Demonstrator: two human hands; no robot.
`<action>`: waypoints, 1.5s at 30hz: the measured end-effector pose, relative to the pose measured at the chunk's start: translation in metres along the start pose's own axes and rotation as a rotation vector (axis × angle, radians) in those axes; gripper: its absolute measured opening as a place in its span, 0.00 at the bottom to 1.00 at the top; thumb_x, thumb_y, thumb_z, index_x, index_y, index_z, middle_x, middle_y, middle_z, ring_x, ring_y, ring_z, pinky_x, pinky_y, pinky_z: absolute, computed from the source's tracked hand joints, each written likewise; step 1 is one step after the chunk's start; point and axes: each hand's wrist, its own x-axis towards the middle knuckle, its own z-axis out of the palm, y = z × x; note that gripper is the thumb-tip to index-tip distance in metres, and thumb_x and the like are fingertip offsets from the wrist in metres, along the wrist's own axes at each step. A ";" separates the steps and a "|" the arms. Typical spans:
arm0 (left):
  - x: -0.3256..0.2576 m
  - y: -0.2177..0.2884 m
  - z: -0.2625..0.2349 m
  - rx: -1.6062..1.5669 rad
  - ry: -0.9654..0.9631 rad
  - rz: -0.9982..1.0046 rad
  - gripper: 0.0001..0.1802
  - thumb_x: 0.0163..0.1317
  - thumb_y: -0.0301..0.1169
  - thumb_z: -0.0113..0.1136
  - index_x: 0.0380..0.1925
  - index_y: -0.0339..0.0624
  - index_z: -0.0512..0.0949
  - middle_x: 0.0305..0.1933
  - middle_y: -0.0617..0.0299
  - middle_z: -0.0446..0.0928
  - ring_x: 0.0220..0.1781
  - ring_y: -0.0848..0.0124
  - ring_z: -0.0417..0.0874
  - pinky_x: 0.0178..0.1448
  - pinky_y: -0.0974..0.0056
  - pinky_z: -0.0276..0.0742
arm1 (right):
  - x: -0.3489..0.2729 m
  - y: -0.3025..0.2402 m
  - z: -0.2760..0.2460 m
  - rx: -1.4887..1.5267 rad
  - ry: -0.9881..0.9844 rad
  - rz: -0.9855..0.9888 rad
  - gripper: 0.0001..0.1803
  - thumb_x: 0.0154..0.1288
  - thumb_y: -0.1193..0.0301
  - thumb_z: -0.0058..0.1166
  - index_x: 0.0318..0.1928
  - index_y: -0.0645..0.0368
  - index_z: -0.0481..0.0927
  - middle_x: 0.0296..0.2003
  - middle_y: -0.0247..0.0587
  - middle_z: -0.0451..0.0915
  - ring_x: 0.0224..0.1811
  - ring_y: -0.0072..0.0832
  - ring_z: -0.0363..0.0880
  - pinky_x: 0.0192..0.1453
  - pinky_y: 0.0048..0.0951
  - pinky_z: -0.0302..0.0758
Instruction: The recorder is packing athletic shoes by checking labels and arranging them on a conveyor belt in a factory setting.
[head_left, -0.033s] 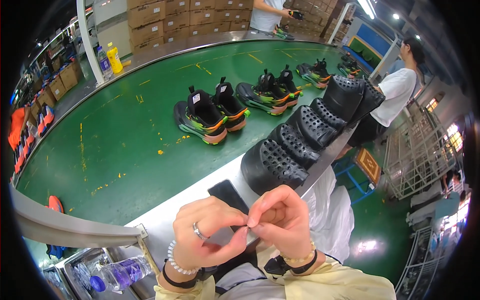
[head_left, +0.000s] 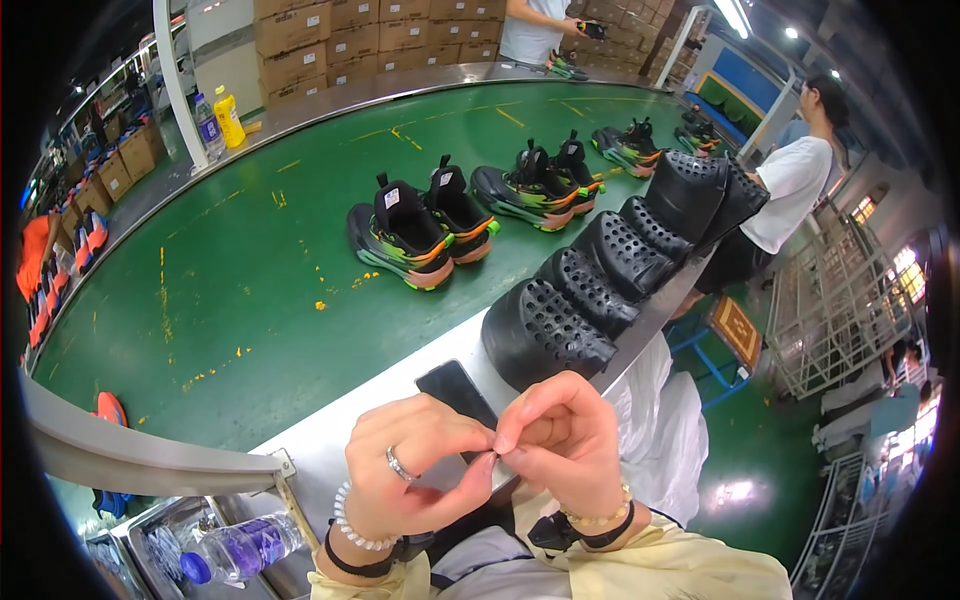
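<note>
My left hand (head_left: 425, 465), with a silver ring and a beaded bracelet, pinches thumb against forefinger. My right hand (head_left: 565, 440) pinches in the same way, and the fingertips of both meet. Whatever lies between them is too small to make out. Below and behind the hands, a dark phone (head_left: 455, 390) rests on the pale metal ledge (head_left: 340, 430). Just beyond my right hand stands a row of black perforated clogs (head_left: 550, 330), lined up along the ledge.
Black shoes with green and orange trim (head_left: 405, 235) stand in pairs on the green belt (head_left: 250, 300). A purple-labelled bottle (head_left: 240, 548) lies at lower left, near a curved grey bar (head_left: 150, 440). One person (head_left: 795, 180) stands at right by a stool (head_left: 735, 330); another (head_left: 530, 35) is at the far side.
</note>
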 end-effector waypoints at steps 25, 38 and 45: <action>0.001 -0.015 0.026 0.404 0.152 0.078 0.10 0.38 0.16 0.60 0.24 0.38 0.74 0.21 0.59 0.77 0.22 0.65 0.77 0.28 0.68 0.71 | 0.007 0.003 -0.023 -0.414 0.092 -0.042 0.13 0.58 0.85 0.55 0.45 0.64 0.75 0.36 0.32 0.82 0.21 0.06 0.68 0.28 0.12 0.63; 0.010 -0.156 0.013 0.499 0.062 -0.588 0.31 0.57 0.33 0.63 0.61 0.41 0.67 0.68 0.47 0.64 0.66 0.49 0.70 0.67 0.54 0.68 | 0.016 -0.028 -0.122 -1.626 0.440 -0.260 0.19 0.63 0.57 0.58 0.42 0.60 0.76 0.32 0.44 0.79 0.29 0.39 0.79 0.31 0.36 0.75; 0.031 -0.227 0.016 0.709 -0.238 -0.681 0.29 0.60 0.45 0.60 0.56 0.41 0.72 0.59 0.55 0.75 0.50 0.55 0.82 0.53 0.56 0.77 | 0.003 -0.031 -0.148 -1.935 0.211 0.062 0.31 0.63 0.42 0.50 0.32 0.63 0.75 0.22 0.50 0.80 0.25 0.45 0.81 0.31 0.41 0.76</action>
